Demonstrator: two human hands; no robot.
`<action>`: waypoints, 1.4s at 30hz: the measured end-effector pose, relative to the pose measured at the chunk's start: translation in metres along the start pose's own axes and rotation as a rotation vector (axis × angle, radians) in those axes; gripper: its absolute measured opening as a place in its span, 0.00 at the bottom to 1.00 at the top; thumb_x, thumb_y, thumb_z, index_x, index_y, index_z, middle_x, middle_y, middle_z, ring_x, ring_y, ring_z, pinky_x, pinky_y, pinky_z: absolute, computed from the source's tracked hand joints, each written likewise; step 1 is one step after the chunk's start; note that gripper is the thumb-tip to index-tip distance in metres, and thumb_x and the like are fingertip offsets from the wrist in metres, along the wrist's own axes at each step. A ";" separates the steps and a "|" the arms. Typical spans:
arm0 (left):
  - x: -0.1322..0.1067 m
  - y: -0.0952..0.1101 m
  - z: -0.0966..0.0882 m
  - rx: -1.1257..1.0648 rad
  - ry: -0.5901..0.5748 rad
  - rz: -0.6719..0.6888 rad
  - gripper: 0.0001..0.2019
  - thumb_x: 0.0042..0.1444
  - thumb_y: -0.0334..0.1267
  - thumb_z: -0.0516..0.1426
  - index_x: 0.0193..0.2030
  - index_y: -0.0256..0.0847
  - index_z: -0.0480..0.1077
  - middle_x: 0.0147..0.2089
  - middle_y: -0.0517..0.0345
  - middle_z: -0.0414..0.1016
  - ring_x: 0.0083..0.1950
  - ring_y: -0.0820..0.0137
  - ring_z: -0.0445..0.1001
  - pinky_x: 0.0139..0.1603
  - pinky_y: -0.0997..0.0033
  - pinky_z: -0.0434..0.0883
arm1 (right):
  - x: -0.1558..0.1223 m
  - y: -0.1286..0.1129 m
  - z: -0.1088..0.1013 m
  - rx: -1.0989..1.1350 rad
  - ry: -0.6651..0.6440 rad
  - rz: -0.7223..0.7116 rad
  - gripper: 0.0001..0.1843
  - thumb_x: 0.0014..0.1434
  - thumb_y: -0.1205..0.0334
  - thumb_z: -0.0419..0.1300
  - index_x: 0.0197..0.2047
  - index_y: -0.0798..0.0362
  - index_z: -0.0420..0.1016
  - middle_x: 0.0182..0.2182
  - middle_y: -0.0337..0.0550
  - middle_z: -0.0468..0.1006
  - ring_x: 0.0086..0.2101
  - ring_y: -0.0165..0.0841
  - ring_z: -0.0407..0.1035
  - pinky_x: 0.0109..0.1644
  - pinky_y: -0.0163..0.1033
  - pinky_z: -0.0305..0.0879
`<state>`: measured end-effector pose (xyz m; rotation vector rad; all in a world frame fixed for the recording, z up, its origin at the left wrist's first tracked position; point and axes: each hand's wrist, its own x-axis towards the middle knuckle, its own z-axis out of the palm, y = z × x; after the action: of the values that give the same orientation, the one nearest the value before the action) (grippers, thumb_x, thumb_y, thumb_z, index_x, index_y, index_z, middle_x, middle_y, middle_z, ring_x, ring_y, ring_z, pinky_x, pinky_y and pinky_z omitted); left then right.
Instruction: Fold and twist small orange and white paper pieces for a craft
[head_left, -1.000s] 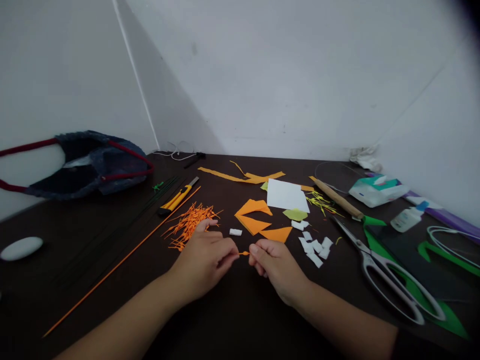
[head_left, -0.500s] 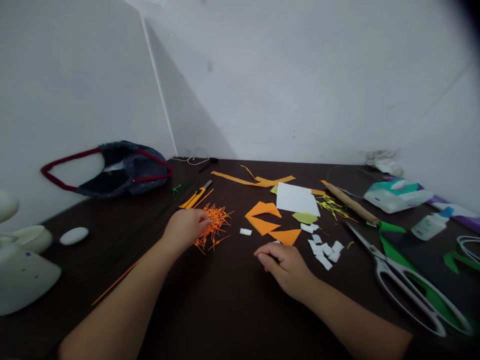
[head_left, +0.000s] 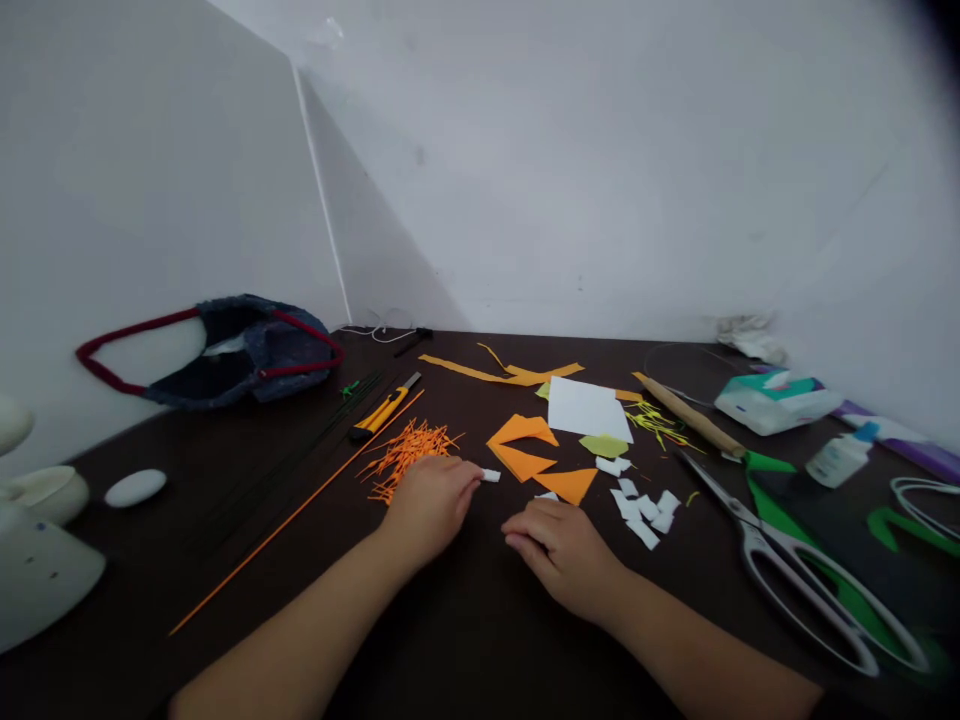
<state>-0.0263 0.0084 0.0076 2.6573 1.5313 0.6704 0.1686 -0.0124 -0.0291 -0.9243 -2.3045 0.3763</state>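
Note:
My left hand (head_left: 431, 508) is closed in a pinch at the near right edge of a pile of thin orange twisted paper strands (head_left: 409, 448). Its fingertips come close to a small white piece (head_left: 491, 476), and whatever they hold is hidden. A short way to the right, my right hand (head_left: 559, 553) rests low over the table with its fingers curled together; I cannot make out what is in them. Just beyond it lie cut orange paper pieces (head_left: 571, 485) and another (head_left: 517, 462). Several small white pieces (head_left: 643, 506) are scattered to its right.
Large scissors (head_left: 787, 555) lie at right near green paper (head_left: 766, 462), a glue bottle (head_left: 840, 458) and a tissue pack (head_left: 780, 400). A yellow cutter (head_left: 386, 408), a long orange stick (head_left: 300, 510) and a denim bag (head_left: 247, 355) are left. White paper (head_left: 589, 405) lies mid-table.
My left hand has moved right and nearer, from the orange strand pile towards my right hand. The right hand stays nearly in place. The view has shifted slightly.

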 end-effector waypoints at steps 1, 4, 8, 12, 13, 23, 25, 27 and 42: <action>0.003 -0.006 0.004 0.055 0.010 -0.014 0.09 0.55 0.31 0.50 0.37 0.42 0.71 0.35 0.56 0.74 0.38 0.67 0.70 0.41 0.67 0.63 | 0.002 0.001 0.000 -0.019 0.013 0.017 0.08 0.57 0.66 0.51 0.36 0.52 0.72 0.27 0.41 0.72 0.30 0.31 0.64 0.36 0.36 0.59; 0.015 -0.021 0.013 0.092 0.013 -0.015 0.11 0.51 0.29 0.53 0.40 0.44 0.71 0.43 0.55 0.72 0.46 0.60 0.66 0.48 0.58 0.59 | 0.013 0.008 -0.001 -0.107 0.069 0.107 0.06 0.55 0.67 0.54 0.35 0.52 0.71 0.31 0.41 0.71 0.35 0.32 0.63 0.40 0.37 0.59; 0.025 -0.025 0.020 0.052 -0.041 -0.022 0.10 0.49 0.29 0.54 0.36 0.45 0.72 0.38 0.57 0.74 0.42 0.63 0.68 0.45 0.61 0.62 | 0.043 0.016 0.002 -0.284 -0.008 0.161 0.06 0.51 0.63 0.58 0.35 0.51 0.72 0.34 0.42 0.71 0.38 0.35 0.61 0.42 0.40 0.57; 0.022 -0.023 0.023 -0.009 -0.008 -0.065 0.12 0.52 0.28 0.50 0.40 0.43 0.70 0.39 0.56 0.74 0.42 0.66 0.70 0.44 0.65 0.64 | 0.067 0.021 0.012 -0.448 -0.119 0.104 0.09 0.50 0.58 0.59 0.34 0.53 0.72 0.33 0.44 0.71 0.39 0.38 0.60 0.42 0.42 0.54; 0.019 -0.022 0.024 -0.061 0.013 -0.094 0.12 0.53 0.28 0.49 0.40 0.43 0.69 0.39 0.56 0.74 0.41 0.66 0.70 0.43 0.66 0.65 | 0.070 0.022 0.014 -0.477 -0.129 0.094 0.08 0.51 0.59 0.58 0.33 0.53 0.72 0.32 0.44 0.71 0.38 0.38 0.60 0.41 0.42 0.53; 0.008 -0.008 0.034 -0.622 0.009 -0.304 0.09 0.48 0.26 0.49 0.32 0.42 0.65 0.32 0.60 0.72 0.35 0.70 0.71 0.36 0.70 0.67 | 0.055 0.019 0.012 -0.513 -0.150 0.037 0.07 0.53 0.61 0.54 0.32 0.54 0.72 0.29 0.45 0.73 0.35 0.38 0.62 0.38 0.43 0.52; 0.008 -0.008 0.036 -0.591 0.006 -0.287 0.11 0.45 0.23 0.48 0.32 0.42 0.65 0.32 0.60 0.71 0.35 0.70 0.70 0.36 0.71 0.67 | 0.052 0.018 0.012 -0.486 -0.150 0.032 0.07 0.51 0.60 0.56 0.33 0.53 0.72 0.30 0.44 0.74 0.35 0.38 0.62 0.38 0.43 0.53; 0.008 -0.009 0.037 -0.572 -0.003 -0.299 0.13 0.43 0.22 0.48 0.33 0.42 0.65 0.31 0.61 0.71 0.34 0.70 0.70 0.35 0.71 0.66 | 0.052 0.018 0.013 -0.476 -0.159 0.037 0.05 0.49 0.63 0.56 0.31 0.53 0.72 0.28 0.44 0.74 0.33 0.37 0.63 0.37 0.41 0.54; 0.006 0.002 0.030 -1.003 -0.068 -0.346 0.03 0.50 0.32 0.53 0.32 0.39 0.62 0.30 0.60 0.68 0.33 0.72 0.68 0.35 0.71 0.67 | 0.046 0.016 0.009 0.171 0.242 0.182 0.04 0.48 0.69 0.56 0.26 0.53 0.71 0.25 0.39 0.72 0.28 0.30 0.66 0.33 0.35 0.62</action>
<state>-0.0110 0.0187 -0.0169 1.6162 1.1285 0.9604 0.1453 0.0308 -0.0236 -1.0347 -1.9441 0.5007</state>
